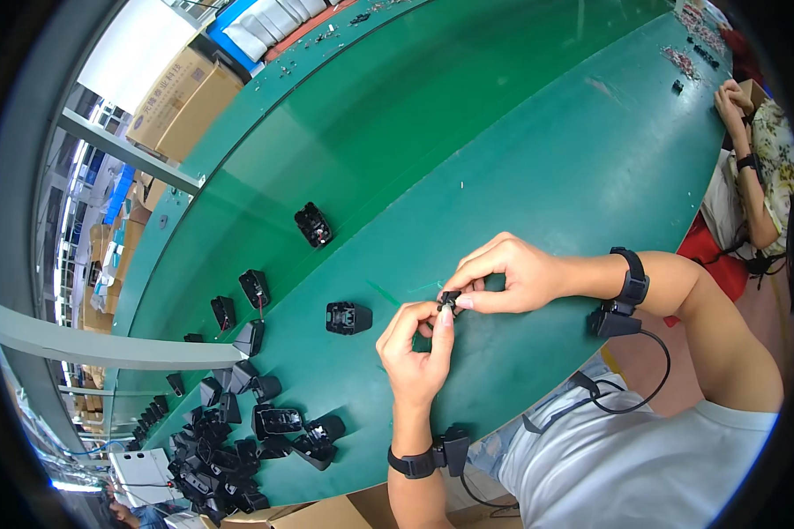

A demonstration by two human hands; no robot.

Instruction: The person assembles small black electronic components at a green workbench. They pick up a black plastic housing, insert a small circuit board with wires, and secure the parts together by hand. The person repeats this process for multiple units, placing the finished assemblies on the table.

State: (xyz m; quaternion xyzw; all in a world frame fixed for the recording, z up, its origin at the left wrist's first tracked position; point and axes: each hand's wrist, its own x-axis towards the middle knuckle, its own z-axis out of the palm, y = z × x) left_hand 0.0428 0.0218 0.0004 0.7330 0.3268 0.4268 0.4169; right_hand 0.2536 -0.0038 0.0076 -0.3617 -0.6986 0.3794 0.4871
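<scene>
Green bench [556, 194] in my remote feed. Left hand [415, 360], right hand [528, 275] meet above it, black housing [348, 317] near left. Each grip clamped on small black part [450, 298], pinched between fingertips. I'd steady with left, work right lightly, avoid squeezing hard.

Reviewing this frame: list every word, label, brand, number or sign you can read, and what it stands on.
Brown cardboard box, upper left: dark printed characters and a small square mark, not copied out here.
Small black part being held: too small to tell.
Nearby black housing: none discernible.
</scene>
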